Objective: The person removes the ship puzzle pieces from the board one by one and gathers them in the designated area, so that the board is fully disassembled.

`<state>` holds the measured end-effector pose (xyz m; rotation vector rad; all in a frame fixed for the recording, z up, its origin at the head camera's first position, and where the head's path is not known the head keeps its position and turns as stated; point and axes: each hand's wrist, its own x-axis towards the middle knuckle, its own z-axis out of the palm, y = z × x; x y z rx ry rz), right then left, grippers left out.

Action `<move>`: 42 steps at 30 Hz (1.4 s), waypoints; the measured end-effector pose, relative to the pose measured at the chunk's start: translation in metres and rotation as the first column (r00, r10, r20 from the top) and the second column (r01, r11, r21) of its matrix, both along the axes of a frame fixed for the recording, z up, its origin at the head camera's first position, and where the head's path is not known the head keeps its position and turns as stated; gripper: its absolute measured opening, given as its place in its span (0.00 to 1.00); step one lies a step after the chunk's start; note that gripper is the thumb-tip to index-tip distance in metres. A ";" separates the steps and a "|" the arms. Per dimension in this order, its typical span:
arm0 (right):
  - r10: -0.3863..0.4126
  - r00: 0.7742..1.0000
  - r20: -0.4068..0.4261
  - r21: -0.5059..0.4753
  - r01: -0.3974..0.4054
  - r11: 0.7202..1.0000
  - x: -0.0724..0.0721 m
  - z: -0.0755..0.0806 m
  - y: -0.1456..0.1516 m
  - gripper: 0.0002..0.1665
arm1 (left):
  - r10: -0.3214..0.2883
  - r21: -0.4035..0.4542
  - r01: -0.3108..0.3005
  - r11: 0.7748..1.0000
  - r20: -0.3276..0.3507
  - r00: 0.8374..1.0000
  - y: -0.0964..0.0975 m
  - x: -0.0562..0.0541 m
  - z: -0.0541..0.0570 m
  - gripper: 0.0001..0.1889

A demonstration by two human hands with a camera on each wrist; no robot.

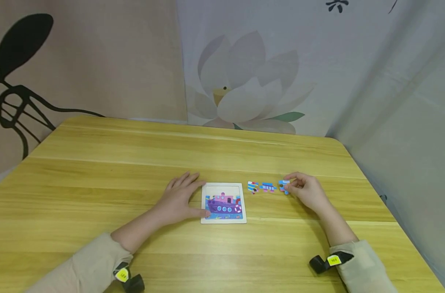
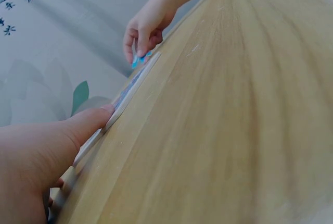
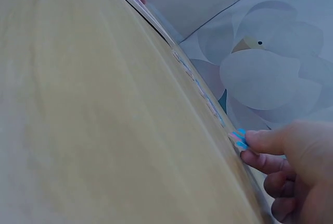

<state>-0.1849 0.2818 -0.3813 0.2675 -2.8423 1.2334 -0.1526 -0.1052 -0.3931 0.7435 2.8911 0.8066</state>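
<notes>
A white-framed jigsaw tray point(image 1: 243, 208) lies flat on the table, with a purple ship picture point(image 1: 222, 206) filling its lower part and a pale strip along its top. My left hand point(image 1: 176, 202) rests at the tray's left side, fingers spread, its thumb point(image 2: 93, 122) lying over the lower left edge. To the right of the tray, my right hand point(image 1: 309, 193) pinches a blue and pink jigsaw piece point(image 3: 240, 136) between thumb and fingers. Two loose pieces lie between tray and right hand: a striped multicoloured piece point(image 1: 252, 187) and a blue and purple piece point(image 1: 268, 187).
The wooden table point(image 1: 134, 150) extends around both hands. Behind it hangs a pale cloth backdrop point(image 1: 244, 61) with a printed lotus, and more cloth hangs on the right. Black wrist cameras point(image 1: 319, 264) sit at both sleeves.
</notes>
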 end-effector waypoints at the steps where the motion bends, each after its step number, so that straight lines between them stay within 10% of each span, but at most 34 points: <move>1: -0.002 1.000 0.005 0.002 0.002 1.000 0.000 -0.001 0.000 0.13 | 0.000 -0.003 0.000 1.000 -0.001 1.000 0.000 0.000 0.000 0.51; 26: -0.037 0.999 0.027 0.192 0.031 0.981 0.000 0.000 -0.006 0.11 | 0.002 -0.010 -0.003 1.000 -0.009 1.000 0.000 -0.002 -0.003 0.51; 42: -0.096 0.988 -0.124 0.045 0.103 0.994 0.008 0.018 -0.019 0.15 | -0.003 0.000 0.003 1.000 -0.024 1.000 0.000 -0.001 -0.004 0.51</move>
